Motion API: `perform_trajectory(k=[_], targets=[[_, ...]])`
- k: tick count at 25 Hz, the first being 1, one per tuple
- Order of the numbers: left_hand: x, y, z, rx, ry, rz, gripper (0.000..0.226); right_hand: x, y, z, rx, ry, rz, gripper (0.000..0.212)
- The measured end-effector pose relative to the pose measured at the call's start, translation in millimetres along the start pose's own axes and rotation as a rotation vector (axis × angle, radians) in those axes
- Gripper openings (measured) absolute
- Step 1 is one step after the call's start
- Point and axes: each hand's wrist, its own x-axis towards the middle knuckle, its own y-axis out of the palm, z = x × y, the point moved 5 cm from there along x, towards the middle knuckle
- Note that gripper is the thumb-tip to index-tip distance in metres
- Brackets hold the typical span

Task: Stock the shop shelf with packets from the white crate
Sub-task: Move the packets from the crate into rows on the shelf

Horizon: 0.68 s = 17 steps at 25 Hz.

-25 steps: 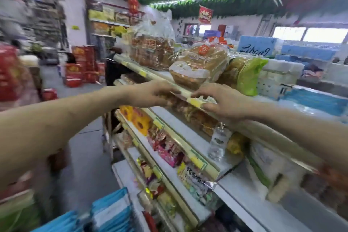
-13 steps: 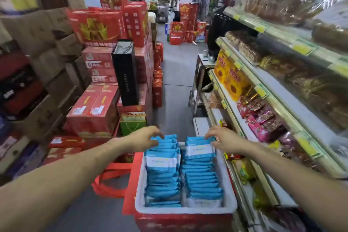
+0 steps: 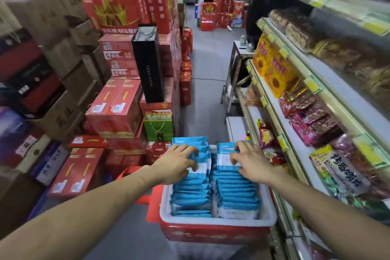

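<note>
shop aisle, shelf point(image 3: 273, 121) at right. left hand point(image 3: 179, 163) and right hand point(image 3: 250, 162) curl fingers over far packets point(image 3: 191, 196) in white crate point(image 3: 213, 221); suggest pinching a few, lifting straight

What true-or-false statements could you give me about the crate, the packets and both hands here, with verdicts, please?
1. The blue packets stand in two rows inside the white crate. True.
2. The left hand lifts a packet to the shelf. False: it grips packets of the left row, down in the crate.
3. The right hand grips packets of the right row. True.
4. The shelf is on the person's left. False: it is on the right; red boxes are stacked on the left.
</note>
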Motion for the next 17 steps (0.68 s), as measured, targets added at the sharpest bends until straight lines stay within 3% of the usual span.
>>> perform_trajectory(k=[4, 9, 13, 17], targets=[[9.5, 8.3, -3.6, 0.024, 0.037, 0.057, 0.037, -4.8, -3.2, 1.4, -0.053, 0.006, 0.003, 0.015], [13.2, 5.1, 3.4, -0.152, 0.042, 0.103, 0.036, -19.1, -7.7, -2.2, 0.087, -0.033, 0.082, 0.032], [54.7, -67.2, 0.0, -0.270, 0.099, 0.078, 0.026, -42.9, -74.4, -12.5, 0.121, -0.005, 0.037, 0.043], [136.6, -184.7, -42.8, -0.282, 0.259, 0.014, 0.028, -105.3, -201.3, -52.1, 0.129, 0.067, -0.080, 0.037]])
